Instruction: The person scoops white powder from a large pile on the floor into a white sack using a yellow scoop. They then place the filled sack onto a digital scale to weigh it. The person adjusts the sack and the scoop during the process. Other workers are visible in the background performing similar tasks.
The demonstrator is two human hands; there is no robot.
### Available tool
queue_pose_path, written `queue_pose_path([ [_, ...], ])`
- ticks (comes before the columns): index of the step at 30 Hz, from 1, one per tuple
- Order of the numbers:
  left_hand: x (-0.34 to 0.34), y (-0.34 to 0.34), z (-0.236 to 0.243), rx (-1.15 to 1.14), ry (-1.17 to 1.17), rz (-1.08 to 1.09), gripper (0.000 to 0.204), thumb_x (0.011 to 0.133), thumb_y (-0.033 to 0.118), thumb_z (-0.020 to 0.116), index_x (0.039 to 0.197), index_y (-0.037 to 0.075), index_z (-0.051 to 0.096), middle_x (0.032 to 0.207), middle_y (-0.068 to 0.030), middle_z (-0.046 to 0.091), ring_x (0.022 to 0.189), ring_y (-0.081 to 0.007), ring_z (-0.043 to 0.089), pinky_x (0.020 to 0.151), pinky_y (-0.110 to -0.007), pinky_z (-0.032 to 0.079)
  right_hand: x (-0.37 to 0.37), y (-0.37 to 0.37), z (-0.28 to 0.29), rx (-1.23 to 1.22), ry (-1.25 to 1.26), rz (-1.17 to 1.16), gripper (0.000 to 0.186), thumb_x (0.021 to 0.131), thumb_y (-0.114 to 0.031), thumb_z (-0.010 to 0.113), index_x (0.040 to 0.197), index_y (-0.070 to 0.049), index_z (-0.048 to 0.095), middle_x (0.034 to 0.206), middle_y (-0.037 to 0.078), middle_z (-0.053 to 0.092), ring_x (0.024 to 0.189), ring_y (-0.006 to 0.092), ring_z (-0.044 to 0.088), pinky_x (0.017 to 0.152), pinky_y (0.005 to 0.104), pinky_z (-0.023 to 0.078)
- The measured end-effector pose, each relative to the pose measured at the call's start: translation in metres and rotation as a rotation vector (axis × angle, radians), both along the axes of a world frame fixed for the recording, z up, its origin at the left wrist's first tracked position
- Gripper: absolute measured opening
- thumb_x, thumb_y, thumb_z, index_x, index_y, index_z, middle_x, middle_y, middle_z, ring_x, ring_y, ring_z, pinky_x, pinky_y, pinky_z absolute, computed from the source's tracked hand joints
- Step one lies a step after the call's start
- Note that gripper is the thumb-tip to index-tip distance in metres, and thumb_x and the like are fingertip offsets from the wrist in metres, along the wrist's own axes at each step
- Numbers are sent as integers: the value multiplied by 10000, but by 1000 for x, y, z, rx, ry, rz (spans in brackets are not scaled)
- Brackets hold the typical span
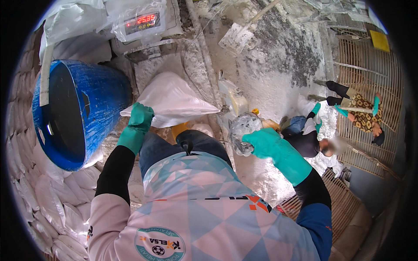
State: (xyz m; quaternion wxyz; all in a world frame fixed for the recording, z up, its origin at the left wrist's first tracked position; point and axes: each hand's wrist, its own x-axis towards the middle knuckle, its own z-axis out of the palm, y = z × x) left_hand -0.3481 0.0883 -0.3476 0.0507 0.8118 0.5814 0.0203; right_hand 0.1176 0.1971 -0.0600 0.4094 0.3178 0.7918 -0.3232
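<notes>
A full white sack (pixel 167 98) stands in front of my legs, its top edge drawn out wide to both sides. My left hand (pixel 142 116), in a green rubber glove, is closed on the left corner of that edge. To the right, my right hand (pixel 261 141), gloved the same way, is closed on a roundish object wrapped in clear plastic (pixel 244 126); its kind is hidden by the wrapping. Just beyond it sits a pale machine part with a cream-coloured body (pixel 235 98), near the sack's right corner.
A large blue plastic barrel (pixel 102 100) lies tilted at left, beside stacked white sacks (pixel 56 200). A scale display (pixel 143 22) under plastic stands at the back. White powder covers the floor (pixel 278 56). Two people (pixel 305 137) (pixel 361 113) work at right near slatted panels (pixel 370 65).
</notes>
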Motion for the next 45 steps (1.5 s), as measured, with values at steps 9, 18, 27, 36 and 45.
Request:
queue_pose_path([
  [9,1,1,4,-67,-6,1,86,787,186,696,704,205,711,694,-25,681,706,-249,666,789,-421,478,-26,-1,8,7,-36,95,403,850,-224,782,1244,-257,702,954,100,780,897,355,758,766,499,569],
  [18,-3,-1,1,-54,-32,-33,88,790,185,687,704,206,690,690,-22,674,730,-245,686,750,-420,476,-43,-6,4,-12,-12,58,382,874,-197,749,1250,-250,711,990,106,781,919,360,754,794,490,570],
  [27,-10,-3,7,-98,-45,-45,61,778,203,692,720,193,676,711,-29,677,726,-256,682,729,-445,494,-48,-11,-20,-20,7,6,503,813,-227,815,1295,-244,671,1012,131,772,929,387,750,785,494,577],
  [36,-24,-9,10,-98,-103,-26,59,772,187,703,717,198,684,712,-39,680,729,-287,681,692,-454,502,-66,-15,-30,-3,64,-37,496,813,-196,777,1296,-242,674,1009,156,772,937,392,752,790,513,575],
  [45,-41,-17,12,-57,-250,34,61,756,164,700,719,211,688,715,-50,677,724,-301,661,715,-451,505,-95,-16,-28,-34,115,-55,487,825,-192,763,1304,-228,680,1023,170,768,949,398,747,804,522,572],
])
